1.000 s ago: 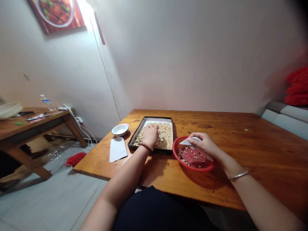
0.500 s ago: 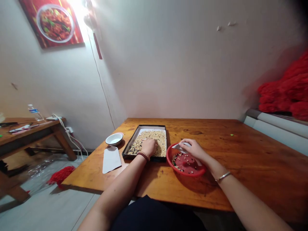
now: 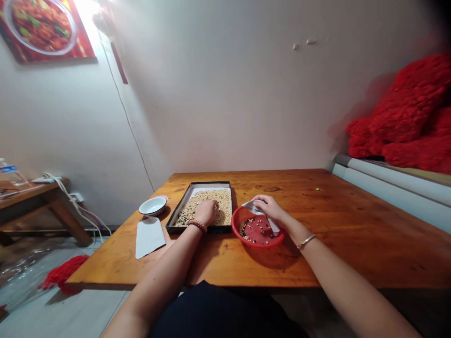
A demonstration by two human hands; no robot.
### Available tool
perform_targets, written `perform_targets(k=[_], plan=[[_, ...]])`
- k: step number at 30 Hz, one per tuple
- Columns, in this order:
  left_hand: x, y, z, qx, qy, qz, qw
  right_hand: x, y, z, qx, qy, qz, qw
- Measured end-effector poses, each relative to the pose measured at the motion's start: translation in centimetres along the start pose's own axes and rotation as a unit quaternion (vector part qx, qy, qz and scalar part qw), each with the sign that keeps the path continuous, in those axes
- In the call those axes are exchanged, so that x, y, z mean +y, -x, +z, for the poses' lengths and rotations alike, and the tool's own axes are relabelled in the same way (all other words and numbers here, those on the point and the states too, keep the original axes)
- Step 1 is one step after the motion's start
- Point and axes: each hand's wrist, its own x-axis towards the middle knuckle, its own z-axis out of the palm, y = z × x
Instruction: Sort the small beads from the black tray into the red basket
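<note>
A shallow black-edged tray holds a layer of pale beans mixed with dark ones. My left hand rests over the beans with its fingers curled down; what they pinch, if anything, is hidden. To the right of the tray stands a red plastic basket with scattered pale and dark beans on its bottom. Over its far right rim, my right hand is closed on a folded white card, which reaches into the basket.
Left of the tray are a white bowl and a white card piece on the wooden table. Red bundles lie at the right. A side table stands far left.
The view has turned right, shifting everything leftward. The card in my right hand now stands more steeply along the basket's right side. My left hand stays over the beans.
</note>
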Motion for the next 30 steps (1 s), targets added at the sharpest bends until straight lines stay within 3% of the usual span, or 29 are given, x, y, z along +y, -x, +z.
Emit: perform_targets(k=[5, 14, 30], plan=[[0.2, 0.0, -0.3, 0.003, 0.004, 0.019, 1.0, -0.1, 0.0, -0.2, 0.018, -0.011, 0.022, 1.0], [0.0, -0.5, 0.9, -0.027, 0.008, 0.007, 1.0, -0.2, 0.1, -0.2, -0.002, -0.018, 0.028, 0.999], [-0.1, -1.1, 1.1, -0.111, 0.071, -0.016, 0.991, -0.4, 0.4, -0.3, -0.008, -0.042, 0.049, 0.998]])
